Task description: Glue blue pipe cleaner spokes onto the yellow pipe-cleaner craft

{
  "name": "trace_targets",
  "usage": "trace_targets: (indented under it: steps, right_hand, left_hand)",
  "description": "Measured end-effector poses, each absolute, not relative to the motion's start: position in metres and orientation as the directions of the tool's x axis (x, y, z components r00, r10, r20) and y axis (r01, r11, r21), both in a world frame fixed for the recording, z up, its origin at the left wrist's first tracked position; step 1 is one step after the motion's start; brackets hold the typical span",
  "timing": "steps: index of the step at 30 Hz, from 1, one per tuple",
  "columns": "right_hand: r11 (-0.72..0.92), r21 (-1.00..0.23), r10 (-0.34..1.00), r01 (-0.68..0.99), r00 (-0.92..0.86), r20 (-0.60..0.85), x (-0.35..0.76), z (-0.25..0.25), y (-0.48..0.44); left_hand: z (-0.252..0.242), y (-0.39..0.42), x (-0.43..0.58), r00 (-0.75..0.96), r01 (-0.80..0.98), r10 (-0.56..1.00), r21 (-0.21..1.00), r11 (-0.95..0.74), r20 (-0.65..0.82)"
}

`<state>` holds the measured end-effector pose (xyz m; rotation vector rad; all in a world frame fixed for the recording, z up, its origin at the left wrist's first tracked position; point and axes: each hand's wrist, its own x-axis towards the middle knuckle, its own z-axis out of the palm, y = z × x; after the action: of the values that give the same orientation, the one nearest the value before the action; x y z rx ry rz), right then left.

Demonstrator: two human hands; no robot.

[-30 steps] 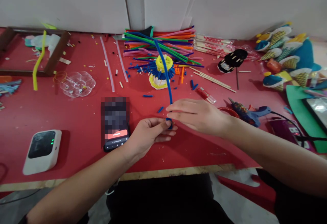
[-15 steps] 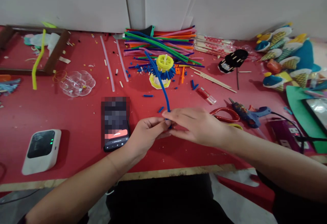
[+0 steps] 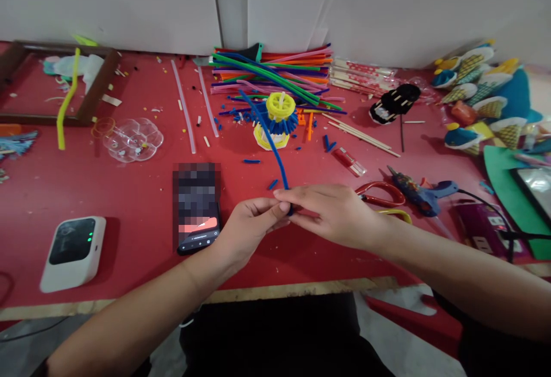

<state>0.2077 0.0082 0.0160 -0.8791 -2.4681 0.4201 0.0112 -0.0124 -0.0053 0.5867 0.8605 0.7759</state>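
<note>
Left hand and right hand met, pinching a thin blue fuzzy stem in front of the yellow-and-blue tiered model; I judged only its finger-hidden near end worked, the long remainder left.

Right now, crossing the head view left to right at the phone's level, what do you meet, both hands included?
White device, phone, left hand, right hand, glue gun, purple object.

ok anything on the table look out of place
Yes: a bent yellow stem lies askew across the brown frame, apart from the stem pile. Short blue pieces lie scattered around the blue-and-yellow model, like loose litter.
</note>
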Motion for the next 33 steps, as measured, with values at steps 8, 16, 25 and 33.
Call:
trace_targets:
  steps: [8,16,25,33]
  right_hand:
    - [0.609,-0.627,0.742,0.485,-0.629,0.234,0.208,0.018,0.006]
    - [0.491,-0.739,0.8,0.461,-0.574,0.173,0.205,0.019,0.002]
    - [0.62,-0.544,0.78,0.566,-0.523,0.345,0.201,0.01,-0.012]
    - [0.74,-0.482,0.665,0.468,-0.617,0.422,0.203,0.017,-0.008]
  left_hand:
    - [-0.011,-0.012,0.011,0.504,-0.42,0.754,0.643,0.64,-0.422]
    - [-0.009,-0.012,0.013,0.515,-0.446,0.745,0.609,0.656,-0.425]
    - [-0.005,-0.01,0.013,0.473,-0.43,0.766,0.645,0.632,-0.435]
    - [0.0,-0.009,0.008,0.456,-0.406,0.771,0.667,0.624,-0.444]
